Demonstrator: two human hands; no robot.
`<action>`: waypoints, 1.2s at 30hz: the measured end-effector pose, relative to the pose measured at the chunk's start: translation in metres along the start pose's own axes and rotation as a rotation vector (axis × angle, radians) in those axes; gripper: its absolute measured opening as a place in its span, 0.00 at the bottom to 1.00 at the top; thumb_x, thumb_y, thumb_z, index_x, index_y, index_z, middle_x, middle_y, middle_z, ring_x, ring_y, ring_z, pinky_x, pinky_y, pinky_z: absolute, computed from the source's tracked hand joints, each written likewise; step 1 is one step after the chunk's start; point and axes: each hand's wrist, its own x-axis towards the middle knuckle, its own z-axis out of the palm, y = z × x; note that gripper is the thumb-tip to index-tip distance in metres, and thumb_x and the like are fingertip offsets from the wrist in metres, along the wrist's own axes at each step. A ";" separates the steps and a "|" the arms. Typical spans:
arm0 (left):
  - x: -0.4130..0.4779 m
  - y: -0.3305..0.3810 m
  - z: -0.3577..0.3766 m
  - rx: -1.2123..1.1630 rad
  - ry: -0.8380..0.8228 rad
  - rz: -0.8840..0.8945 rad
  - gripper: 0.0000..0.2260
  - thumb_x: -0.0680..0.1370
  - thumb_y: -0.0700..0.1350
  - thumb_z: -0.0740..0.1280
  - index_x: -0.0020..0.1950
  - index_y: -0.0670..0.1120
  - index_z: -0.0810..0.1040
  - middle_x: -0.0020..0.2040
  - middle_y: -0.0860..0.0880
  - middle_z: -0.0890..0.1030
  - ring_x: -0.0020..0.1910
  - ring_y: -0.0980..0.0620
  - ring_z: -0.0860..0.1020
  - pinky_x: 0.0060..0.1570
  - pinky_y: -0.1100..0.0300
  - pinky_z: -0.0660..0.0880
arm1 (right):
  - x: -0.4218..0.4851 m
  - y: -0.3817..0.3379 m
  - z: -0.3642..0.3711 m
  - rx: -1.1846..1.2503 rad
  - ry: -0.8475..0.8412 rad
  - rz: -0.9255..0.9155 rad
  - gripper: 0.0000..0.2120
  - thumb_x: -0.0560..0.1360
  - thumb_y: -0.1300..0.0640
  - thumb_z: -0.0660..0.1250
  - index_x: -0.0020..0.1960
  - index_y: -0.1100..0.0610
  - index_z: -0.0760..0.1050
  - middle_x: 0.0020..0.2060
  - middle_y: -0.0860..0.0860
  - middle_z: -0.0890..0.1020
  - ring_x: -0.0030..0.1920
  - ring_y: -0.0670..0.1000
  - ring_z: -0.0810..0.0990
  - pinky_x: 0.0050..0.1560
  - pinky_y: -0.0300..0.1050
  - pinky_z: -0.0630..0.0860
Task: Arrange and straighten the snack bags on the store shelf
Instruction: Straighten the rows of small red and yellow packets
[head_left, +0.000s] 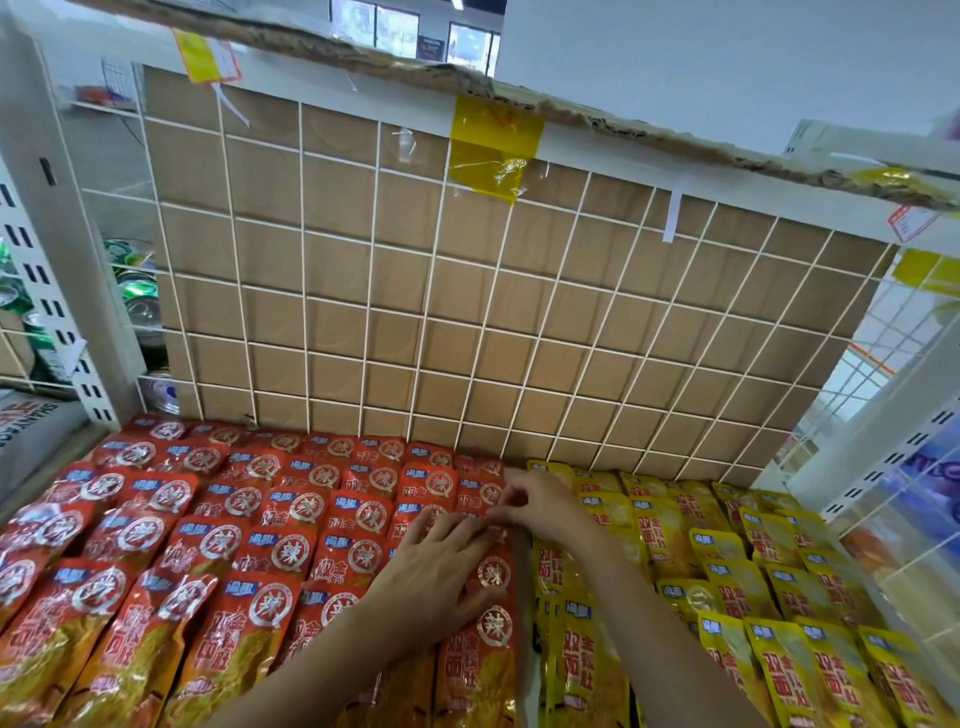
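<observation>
Fingers (511, 506) pinching red snack bag (480, 496) top edge

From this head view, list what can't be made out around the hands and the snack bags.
- Red bag at the fingertips: whether the right hand pinches it or only touches, hidden by the fingers.
- Bags under the left hand: covered by palm and forearm.
- Front rows of red bags and yellow bags: cut off by the bottom edge.
- Price tag: print too small.
- Cans behind the wire grid: labels blurred.
</observation>
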 end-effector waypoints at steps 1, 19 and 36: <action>0.000 0.000 -0.001 0.004 -0.011 -0.003 0.27 0.78 0.65 0.45 0.62 0.54 0.75 0.56 0.59 0.78 0.56 0.59 0.76 0.57 0.55 0.72 | -0.001 0.000 0.000 -0.008 -0.014 -0.005 0.12 0.70 0.45 0.70 0.46 0.53 0.79 0.49 0.49 0.81 0.48 0.48 0.76 0.48 0.43 0.72; -0.003 0.003 -0.015 0.037 -0.102 -0.067 0.29 0.77 0.66 0.42 0.65 0.55 0.73 0.60 0.59 0.76 0.60 0.59 0.74 0.61 0.52 0.73 | -0.008 -0.006 -0.002 0.061 0.047 0.003 0.09 0.71 0.48 0.69 0.45 0.52 0.75 0.45 0.47 0.78 0.47 0.47 0.75 0.46 0.43 0.71; -0.013 -0.016 -0.033 -0.167 0.090 -0.073 0.38 0.70 0.73 0.37 0.73 0.56 0.61 0.72 0.58 0.62 0.73 0.52 0.60 0.69 0.54 0.51 | -0.111 0.018 -0.005 -0.069 0.396 0.062 0.18 0.77 0.45 0.61 0.65 0.48 0.70 0.64 0.46 0.73 0.63 0.50 0.72 0.61 0.47 0.70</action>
